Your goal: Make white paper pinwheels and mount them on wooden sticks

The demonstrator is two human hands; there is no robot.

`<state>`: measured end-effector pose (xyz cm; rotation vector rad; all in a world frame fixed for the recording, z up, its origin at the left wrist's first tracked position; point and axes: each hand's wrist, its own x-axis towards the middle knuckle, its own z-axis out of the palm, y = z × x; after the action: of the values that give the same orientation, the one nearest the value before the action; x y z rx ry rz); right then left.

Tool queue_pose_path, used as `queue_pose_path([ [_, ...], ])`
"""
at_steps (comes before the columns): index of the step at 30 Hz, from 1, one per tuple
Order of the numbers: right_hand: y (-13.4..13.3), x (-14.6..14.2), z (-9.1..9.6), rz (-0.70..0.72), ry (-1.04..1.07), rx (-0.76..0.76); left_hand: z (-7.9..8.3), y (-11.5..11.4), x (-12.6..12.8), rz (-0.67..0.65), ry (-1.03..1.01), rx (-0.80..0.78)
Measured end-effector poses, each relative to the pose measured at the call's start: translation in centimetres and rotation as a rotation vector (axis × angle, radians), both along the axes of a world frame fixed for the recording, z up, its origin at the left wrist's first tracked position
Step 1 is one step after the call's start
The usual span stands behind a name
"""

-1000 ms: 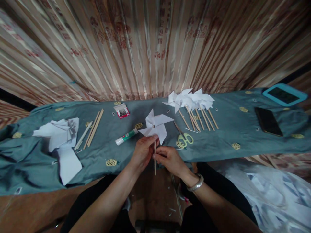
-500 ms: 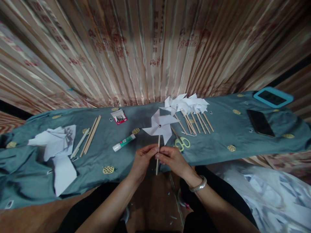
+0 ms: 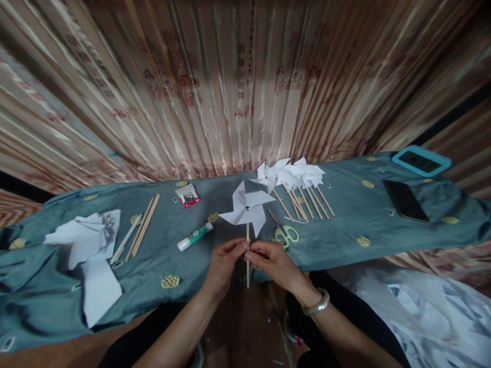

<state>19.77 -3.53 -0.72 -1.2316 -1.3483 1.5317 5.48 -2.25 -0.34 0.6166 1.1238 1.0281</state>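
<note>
A white paper pinwheel (image 3: 253, 202) with a silver pin at its centre stands upright on a thin wooden stick. My left hand (image 3: 226, 263) pinches that stick below the blades, fingers closed. From the other side my right hand (image 3: 274, 260), wearing a bracelet at the wrist, pinches the same stick; the fingertips of both hands nearly meet. Green-handled scissors (image 3: 287, 235) lie just beyond my right hand. A glue stick (image 3: 195, 236) rests beyond my left hand. Further back lies a row of several other pinwheels (image 3: 293, 174) with their sticks pointing toward me.
A green cloth (image 3: 333, 245) covers the long table. On the left lie white paper sheets (image 3: 102, 291), wooden sticks (image 3: 146, 225) and a small red box of pins (image 3: 187, 196). To the right are a black phone (image 3: 405, 200) and a blue-framed device (image 3: 421, 160). A plastic bag (image 3: 425, 306) sits below right.
The whole view has tilted slightly, so the table sits lower in the picture. Both hands still pinch the pinwheel's stick, and its blades have turned a little.
</note>
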Motion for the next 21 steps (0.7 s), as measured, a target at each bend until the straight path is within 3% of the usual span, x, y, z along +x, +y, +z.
queue_pose_path([
  [7, 1.1, 3.2, 1.7, -0.03, -0.036, 0.032, 0.7, 0.4, 0.4, 0.013, -0.012, 0.002],
  [11, 2.3, 5.3, 2.3, -0.297, 0.012, 0.031, 0.5, 0.4, 0.8, 0.004, 0.012, -0.015],
  [14, 2.9, 5.6, 2.3, -0.42, 0.065, 0.036, 0.3, 0.3, 1.0, -0.011, 0.03, -0.016],
  [21, 3.3, 4.6, 2.3, -0.442, 0.191, -0.04, 0.4, 0.2, 1.4, -0.046, 0.028, -0.02],
])
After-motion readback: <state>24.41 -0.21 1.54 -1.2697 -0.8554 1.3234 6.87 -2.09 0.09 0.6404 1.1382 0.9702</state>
